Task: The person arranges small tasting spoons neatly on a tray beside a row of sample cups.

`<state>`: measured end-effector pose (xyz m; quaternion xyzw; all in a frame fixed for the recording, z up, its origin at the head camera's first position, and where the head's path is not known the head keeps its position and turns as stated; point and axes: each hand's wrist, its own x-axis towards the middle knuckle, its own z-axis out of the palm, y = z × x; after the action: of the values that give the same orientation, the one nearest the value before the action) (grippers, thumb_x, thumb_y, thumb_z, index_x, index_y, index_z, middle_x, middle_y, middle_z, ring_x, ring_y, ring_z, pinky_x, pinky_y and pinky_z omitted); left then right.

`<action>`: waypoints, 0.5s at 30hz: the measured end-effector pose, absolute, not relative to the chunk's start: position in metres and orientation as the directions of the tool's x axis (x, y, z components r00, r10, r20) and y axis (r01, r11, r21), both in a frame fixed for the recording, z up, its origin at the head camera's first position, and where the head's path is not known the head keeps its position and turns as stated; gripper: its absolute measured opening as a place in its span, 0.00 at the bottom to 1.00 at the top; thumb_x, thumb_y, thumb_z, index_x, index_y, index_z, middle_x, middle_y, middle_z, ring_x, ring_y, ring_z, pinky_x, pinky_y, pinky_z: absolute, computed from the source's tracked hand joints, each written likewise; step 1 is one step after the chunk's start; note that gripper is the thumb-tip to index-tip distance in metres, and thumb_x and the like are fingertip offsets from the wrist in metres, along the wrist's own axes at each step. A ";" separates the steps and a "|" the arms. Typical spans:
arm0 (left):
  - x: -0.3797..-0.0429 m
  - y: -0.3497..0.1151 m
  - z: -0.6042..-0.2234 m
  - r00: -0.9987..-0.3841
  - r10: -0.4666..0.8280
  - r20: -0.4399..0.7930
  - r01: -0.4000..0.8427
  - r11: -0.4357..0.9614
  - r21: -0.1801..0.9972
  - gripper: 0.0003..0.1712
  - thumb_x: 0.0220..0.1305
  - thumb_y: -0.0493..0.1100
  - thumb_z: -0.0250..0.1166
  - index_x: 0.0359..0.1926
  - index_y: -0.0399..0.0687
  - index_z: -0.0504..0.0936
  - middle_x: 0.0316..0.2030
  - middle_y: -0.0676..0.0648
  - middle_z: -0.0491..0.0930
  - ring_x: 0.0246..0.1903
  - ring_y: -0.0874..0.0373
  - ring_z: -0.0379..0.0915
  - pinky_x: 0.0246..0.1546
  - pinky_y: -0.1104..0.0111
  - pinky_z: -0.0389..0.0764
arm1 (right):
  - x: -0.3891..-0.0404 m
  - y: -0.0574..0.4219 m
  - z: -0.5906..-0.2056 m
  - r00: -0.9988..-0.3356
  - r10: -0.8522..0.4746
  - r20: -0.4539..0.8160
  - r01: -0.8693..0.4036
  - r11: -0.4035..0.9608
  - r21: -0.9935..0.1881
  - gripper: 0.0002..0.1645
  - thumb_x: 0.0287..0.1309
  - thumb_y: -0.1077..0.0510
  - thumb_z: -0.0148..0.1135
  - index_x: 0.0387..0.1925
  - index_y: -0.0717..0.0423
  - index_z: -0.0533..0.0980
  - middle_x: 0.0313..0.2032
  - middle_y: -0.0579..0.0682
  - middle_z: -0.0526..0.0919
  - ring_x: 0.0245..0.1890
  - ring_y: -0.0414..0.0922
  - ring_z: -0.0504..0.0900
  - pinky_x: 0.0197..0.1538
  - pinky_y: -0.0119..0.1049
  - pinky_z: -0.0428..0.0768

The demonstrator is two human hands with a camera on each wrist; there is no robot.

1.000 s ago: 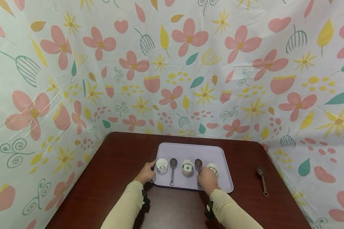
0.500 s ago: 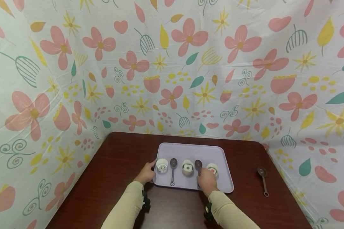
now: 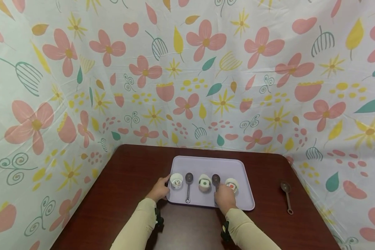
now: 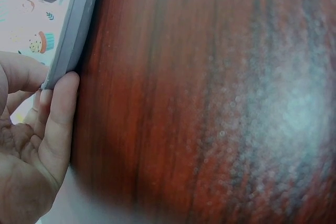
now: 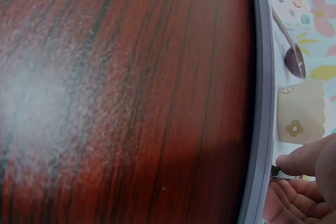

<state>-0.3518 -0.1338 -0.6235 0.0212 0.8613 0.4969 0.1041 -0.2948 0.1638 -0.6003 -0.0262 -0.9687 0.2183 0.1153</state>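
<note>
Flowered cloth (image 3: 187,86) hangs behind a wood-grained counter (image 3: 137,170), and in the head view a lilac tray (image 3: 206,164) rests there. On it, from the left, stand a white cup (image 3: 176,176), a left spoon (image 3: 189,178), a middle cup (image 3: 204,189), a second spoon (image 3: 216,178) and a right cup (image 3: 232,180) — cups and spoons alternating, perhaps so each pair sits together. Small pieces lie inside the cups (the middle one shows a green centre). A spare spoon (image 3: 285,188) lies well apart on the right.

From the left wrist, the left hand (image 3: 158,189) clasps the tray's edge between its digits, likely to steady it.

From the right wrist, the right hand (image 3: 226,198) pinches the second spoon's handle end, just inside the tray's near rim — a fingertip hold that probably suits careful positioning.
</note>
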 end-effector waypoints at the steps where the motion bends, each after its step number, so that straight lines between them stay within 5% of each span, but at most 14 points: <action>1: -0.351 -0.134 -0.623 -0.977 0.139 -0.159 -0.068 0.506 0.860 0.49 0.51 0.23 0.54 0.77 0.47 0.62 0.66 0.30 0.60 0.45 0.39 0.71 0.21 0.59 0.83 | -0.295 0.164 -0.601 -0.973 0.104 0.207 0.006 0.904 -0.427 0.13 0.48 0.68 0.63 0.15 0.56 0.71 0.20 0.55 0.80 0.24 0.55 0.82 0.28 0.52 0.79; 15: -0.354 -0.134 -0.625 -0.978 0.119 -0.172 -0.090 0.502 0.860 0.49 0.51 0.24 0.54 0.77 0.49 0.62 0.69 0.31 0.59 0.43 0.40 0.73 0.19 0.60 0.82 | -0.297 0.159 -0.602 -0.981 0.115 0.153 0.046 0.918 -0.394 0.08 0.54 0.65 0.63 0.22 0.64 0.76 0.21 0.56 0.80 0.24 0.51 0.81 0.27 0.49 0.79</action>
<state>-0.3538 -0.1337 -0.6245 0.0083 0.8602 0.4990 0.1049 -0.2972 0.1593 -0.6018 -0.0411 -0.9754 0.1985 0.0870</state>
